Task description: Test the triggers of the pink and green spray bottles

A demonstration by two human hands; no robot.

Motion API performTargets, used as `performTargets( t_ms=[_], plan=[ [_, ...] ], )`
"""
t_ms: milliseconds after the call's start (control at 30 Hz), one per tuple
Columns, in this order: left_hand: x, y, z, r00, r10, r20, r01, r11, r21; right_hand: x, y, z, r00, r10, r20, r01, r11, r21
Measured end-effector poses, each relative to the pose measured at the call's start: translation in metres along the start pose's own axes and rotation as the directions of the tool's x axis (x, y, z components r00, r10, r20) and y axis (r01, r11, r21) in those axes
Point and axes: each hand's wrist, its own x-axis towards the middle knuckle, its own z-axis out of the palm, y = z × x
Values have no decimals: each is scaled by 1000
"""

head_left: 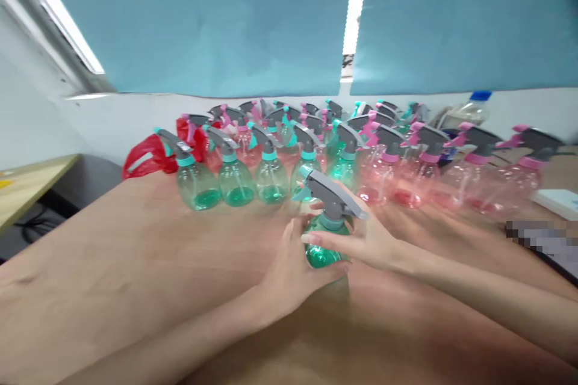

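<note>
Both hands are wrapped round one green spray bottle (pixel 321 255) with a grey and teal trigger head. My left hand (pixel 289 267) grips its lower body from the left, the thumb across the near side. From the right, my right hand (pixel 368 234) holds it higher, just under the collar, with the thumb over the front. The bottle is nearly upright above the wooden table (pixel 158 271); whether its base touches the wood cannot be made out. Behind it stands a row of green spray bottles (pixel 237 186), continued on the right by pink spray bottles (pixel 415 183).
More spray bottles crowd behind the front row, against the wall. A red plastic bag (pixel 147 156) lies at the row's left end. On the right are a blue-capped clear bottle (pixel 472 109), a white box (pixel 557 201) and a dark, partly pixelated object (pixel 548 246).
</note>
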Motion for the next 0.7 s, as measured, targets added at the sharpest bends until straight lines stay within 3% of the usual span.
performTargets(
  t_ms=[200, 400, 567, 700],
  plan=[
    [32, 22, 45, 992, 81, 94, -58, 973, -225, -25, 4, -52, 995, 91, -46, -91, 996, -2],
    [52, 28, 69, 986, 74, 151, -27, 956, -291, -36, 19, -78, 990, 69, -126, -81, 992, -96],
    [65, 25, 66, 951, 137, 278, -53, 956, -288, -36, 26, -89, 991, 18, -134, -49, 971, -232],
    [63, 7, 48, 920, 177, 350, -142, 982, -124, -32, 23, -93, 993, 32, -110, -62, 956, -286]
  ],
)
